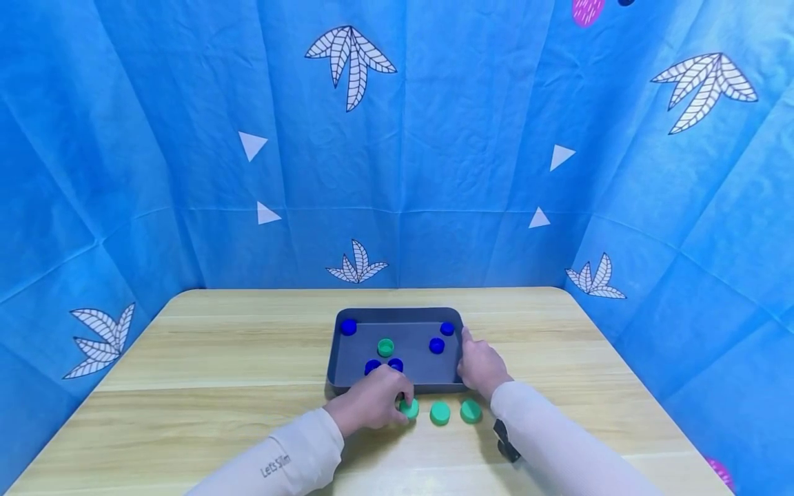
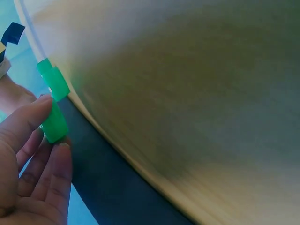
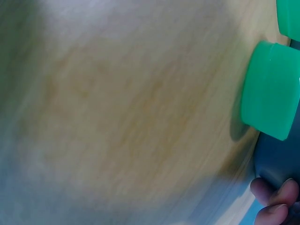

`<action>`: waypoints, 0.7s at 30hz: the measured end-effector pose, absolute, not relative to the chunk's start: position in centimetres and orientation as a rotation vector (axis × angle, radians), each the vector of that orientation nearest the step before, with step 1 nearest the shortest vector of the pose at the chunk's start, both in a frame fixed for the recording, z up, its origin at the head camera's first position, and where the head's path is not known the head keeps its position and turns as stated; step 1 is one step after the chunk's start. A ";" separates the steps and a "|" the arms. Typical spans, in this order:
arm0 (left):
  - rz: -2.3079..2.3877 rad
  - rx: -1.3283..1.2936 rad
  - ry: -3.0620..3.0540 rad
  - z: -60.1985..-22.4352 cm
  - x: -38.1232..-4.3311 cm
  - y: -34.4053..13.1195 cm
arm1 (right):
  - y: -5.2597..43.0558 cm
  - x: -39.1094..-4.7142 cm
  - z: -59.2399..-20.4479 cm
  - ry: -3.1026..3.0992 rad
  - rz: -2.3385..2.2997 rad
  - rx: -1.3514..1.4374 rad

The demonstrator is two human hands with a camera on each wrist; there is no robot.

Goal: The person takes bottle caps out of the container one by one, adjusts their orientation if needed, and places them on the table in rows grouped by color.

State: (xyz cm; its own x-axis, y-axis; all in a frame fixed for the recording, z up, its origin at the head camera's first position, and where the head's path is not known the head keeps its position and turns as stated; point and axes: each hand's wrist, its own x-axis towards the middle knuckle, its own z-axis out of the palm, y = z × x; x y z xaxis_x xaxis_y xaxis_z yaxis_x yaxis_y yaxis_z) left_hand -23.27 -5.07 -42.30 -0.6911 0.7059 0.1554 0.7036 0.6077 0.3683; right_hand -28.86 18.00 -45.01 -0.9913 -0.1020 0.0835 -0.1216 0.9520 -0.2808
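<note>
My left hand (image 1: 377, 399) pinches a green bottle cap (image 2: 55, 124) between thumb and fingers, just in front of the dark grey tray (image 1: 403, 388). To its right on the table lie a second green cap (image 1: 440, 413) and a third green cap (image 1: 470, 411). At the tray's right wall, my right hand (image 1: 482, 366) holds the edge, one finger along the rim; the right wrist view shows curled fingertips (image 3: 276, 201) beside the tray. Inside the tray are a green cap (image 1: 386, 347) and several blue caps (image 1: 437, 346), two of them partly behind my left hand.
The tray stands on a light wooden table (image 1: 248, 344). A blue patterned curtain (image 1: 459, 138) encloses the back and both sides. A dark band-like object (image 1: 507, 442) shows beneath my right sleeve.
</note>
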 end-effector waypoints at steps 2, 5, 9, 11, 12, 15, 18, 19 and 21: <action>0.625 1.229 2.810 -42.5 -23.3 -5.0 | 18.0 -28.8 -45.0 -3.042 0.442 0.174; 0.614 1.236 2.805 -42.8 -23.3 -5.0 | 18.1 -28.9 -45.0 -3.041 0.427 0.183; 0.599 1.253 2.805 -43.0 -23.3 -4.9 | 18.1 -28.8 -45.1 -3.042 0.408 0.189; 0.595 1.253 2.802 -43.1 -23.2 -4.9 | 18.1 -28.8 -45.1 -3.046 0.407 0.182; 0.593 1.249 2.800 -43.1 -23.2 -4.9 | 18.1 -28.8 -45.0 -3.045 0.404 0.184; 0.592 1.231 2.792 -43.1 -23.2 -4.9 | 18.0 -28.7 -45.0 -3.039 0.401 0.188; 0.578 1.223 2.788 -43.1 -23.2 -4.8 | 18.0 -28.7 -44.9 -3.033 0.400 0.194; 0.572 1.224 2.788 -43.2 -23.2 -4.8 | 17.9 -28.7 -44.9 -3.031 0.399 0.194; 0.562 1.227 2.791 -43.2 -23.1 -4.8 | 17.9 -28.7 -44.9 -3.033 0.398 0.189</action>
State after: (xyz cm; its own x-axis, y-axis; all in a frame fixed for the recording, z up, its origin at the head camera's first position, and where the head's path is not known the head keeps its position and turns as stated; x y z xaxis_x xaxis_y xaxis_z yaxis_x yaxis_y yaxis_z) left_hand -23.14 -4.78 -43.20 -0.6858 0.7200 0.1063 0.7050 0.6209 0.3428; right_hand -28.69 17.94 -44.89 -0.9894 -0.1119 0.0922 -0.1319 0.9586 -0.2522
